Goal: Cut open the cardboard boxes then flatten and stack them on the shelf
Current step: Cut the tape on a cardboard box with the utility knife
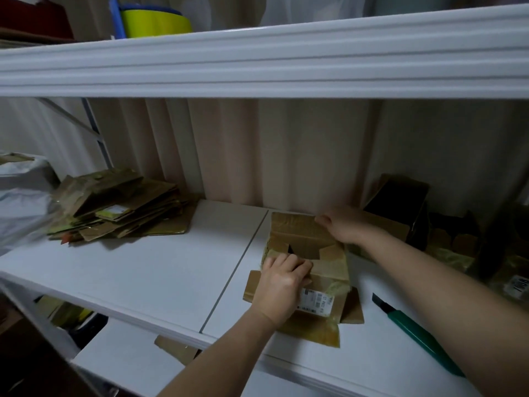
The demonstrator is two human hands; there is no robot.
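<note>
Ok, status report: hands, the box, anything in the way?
Both hands on the opened box, pressing its flaps. Cutter lying unused to its right. Flattened stack waits left; nothing between.

Home storage corner, likely spare room or closet. White metal shelf (160, 270) rack against beige curtain (257, 150); heap of flattened boxes (120, 207) at left, more cardboard boxes (400, 202) crammed at right. Yellow-blue plastic tub (154, 21) on upper tier. White bags (23, 196) beside rack.
</note>
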